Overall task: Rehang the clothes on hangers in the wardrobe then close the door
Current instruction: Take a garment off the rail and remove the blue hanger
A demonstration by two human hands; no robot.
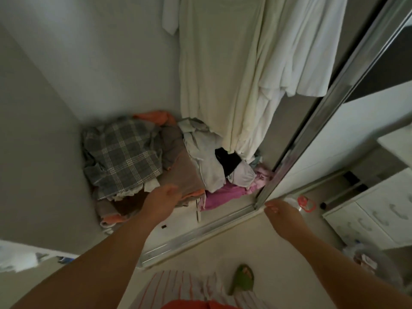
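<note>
Reaching forward over the wardrobe floor, the left hand [161, 201] hovers with relaxed, blurred fingers above the edge of a pile of clothes [169, 166], its grip released and holding nothing. Inside the open wardrobe [66, 97], that pile fills the floor: a grey plaid garment [124, 157] lies at the left, brown and orange fabric [180, 172] in the middle, pale grey and black pieces further right, and a pink garment [225, 195] at the front right by the door track [200, 230]. Above the pile, cream and white hanging clothes [223, 74] drape down to touch it. At the right, the right hand [281, 210] rests its fingertips at the bottom corner of the mirrored sliding door [312, 139]; whether its grip clasps the frame cannot be told. A green slipper [243, 279] covers a foot on the floor.
</note>
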